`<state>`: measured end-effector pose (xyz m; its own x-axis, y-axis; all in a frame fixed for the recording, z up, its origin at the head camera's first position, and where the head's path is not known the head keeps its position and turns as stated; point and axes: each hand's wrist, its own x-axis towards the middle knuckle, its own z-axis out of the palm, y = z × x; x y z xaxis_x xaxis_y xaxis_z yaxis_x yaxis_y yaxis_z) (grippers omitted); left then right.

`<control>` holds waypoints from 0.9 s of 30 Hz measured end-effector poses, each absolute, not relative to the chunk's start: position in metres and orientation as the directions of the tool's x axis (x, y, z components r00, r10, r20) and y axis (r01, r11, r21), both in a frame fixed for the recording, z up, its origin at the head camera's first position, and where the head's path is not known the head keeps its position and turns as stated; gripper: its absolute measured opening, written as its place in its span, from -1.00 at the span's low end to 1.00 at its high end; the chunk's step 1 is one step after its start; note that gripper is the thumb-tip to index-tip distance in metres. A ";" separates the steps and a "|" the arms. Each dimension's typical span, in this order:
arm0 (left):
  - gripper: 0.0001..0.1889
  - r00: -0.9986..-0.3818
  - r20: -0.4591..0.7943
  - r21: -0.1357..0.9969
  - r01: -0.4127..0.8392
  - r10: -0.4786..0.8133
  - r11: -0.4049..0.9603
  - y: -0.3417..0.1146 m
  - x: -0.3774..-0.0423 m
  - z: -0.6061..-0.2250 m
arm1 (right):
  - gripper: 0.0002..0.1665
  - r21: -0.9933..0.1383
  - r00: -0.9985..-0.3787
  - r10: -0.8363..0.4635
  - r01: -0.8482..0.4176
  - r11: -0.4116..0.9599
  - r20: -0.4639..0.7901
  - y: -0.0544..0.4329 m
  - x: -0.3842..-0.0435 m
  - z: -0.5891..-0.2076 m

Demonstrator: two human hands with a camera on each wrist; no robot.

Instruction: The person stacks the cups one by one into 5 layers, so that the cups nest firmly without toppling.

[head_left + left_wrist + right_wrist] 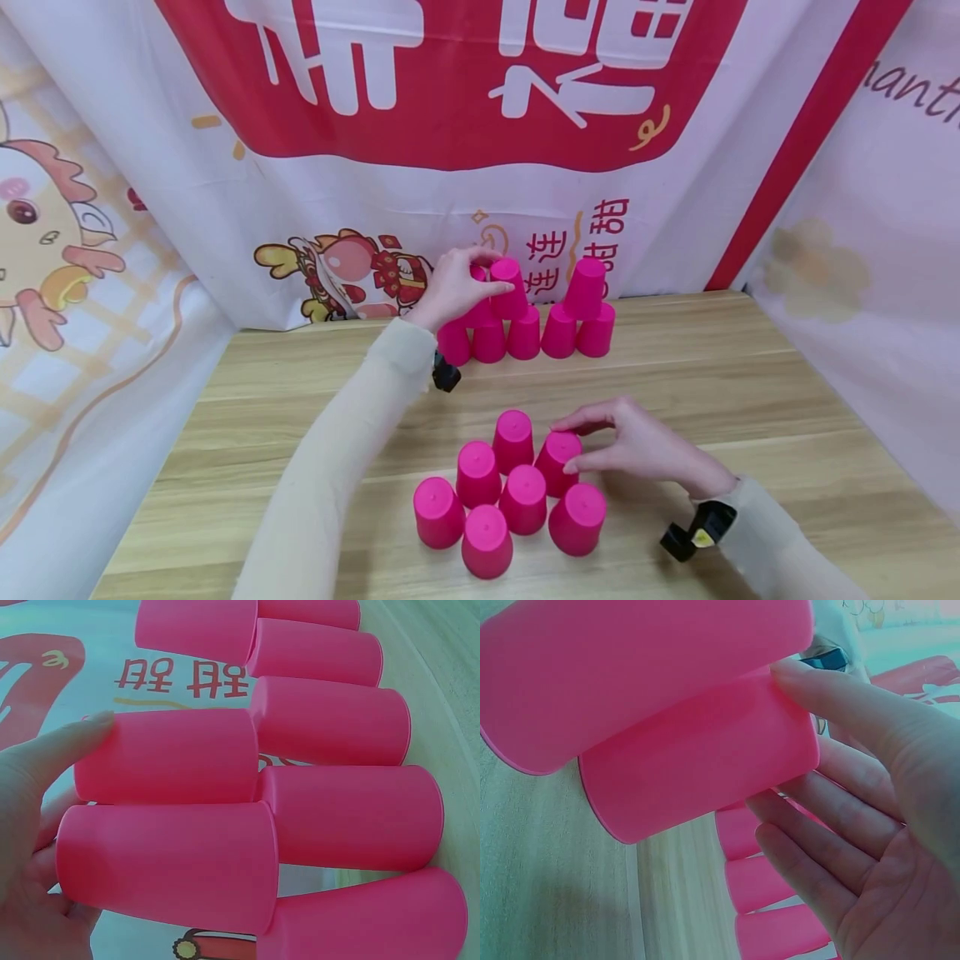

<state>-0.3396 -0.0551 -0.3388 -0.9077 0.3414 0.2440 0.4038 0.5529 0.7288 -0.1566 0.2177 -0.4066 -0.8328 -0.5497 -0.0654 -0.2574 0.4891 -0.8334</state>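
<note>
At the back, several upside-down pink cups stand in a row (pixel 523 335), with three more upside-down on top of them. My left hand (pixel 459 287) holds one upper cup (pixel 512 292), its thumb at the closed end in the left wrist view. Beside it, a neighbouring upper cup (pixel 169 862) overlaps my other left fingers. Nearer, my right hand (pixel 637 450) holds another upside-down cup (pixel 712 750) between thumb and fingers, at the right side of a cluster. A third upper cup (pixel 585 289) rests farther right on the back row.
Several other upside-down pink cups (pixel 487 542) stand close together at the front of the wooden table (pixel 300 392). A printed cloth (pixel 450 192) hangs directly behind the back row. More cloth (pixel 862 250) hangs along the right side.
</note>
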 end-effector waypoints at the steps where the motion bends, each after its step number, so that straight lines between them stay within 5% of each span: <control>1: -0.39 -0.908 0.242 0.729 0.403 0.343 0.554 -0.055 -0.340 -0.339 | -0.47 -0.832 -0.834 -0.548 -0.259 0.490 -0.064 0.218 -0.157 -0.407; 12: -0.41 -0.906 0.230 0.710 0.406 0.355 0.576 -0.054 -0.342 -0.338 | -0.41 -0.809 -0.878 -0.478 -0.266 0.525 -0.022 0.224 -0.159 -0.401; 19: -0.39 -0.912 0.208 0.718 0.388 0.355 0.578 -0.054 -0.341 -0.338 | -0.38 -0.793 -0.927 -0.339 -0.325 0.516 0.160 0.233 -0.174 -0.363; 27: -0.33 -0.907 0.227 0.732 0.399 0.354 0.552 -0.057 -0.340 -0.338 | -0.43 -0.724 -0.867 -0.198 -0.493 0.483 0.458 0.236 -0.203 -0.308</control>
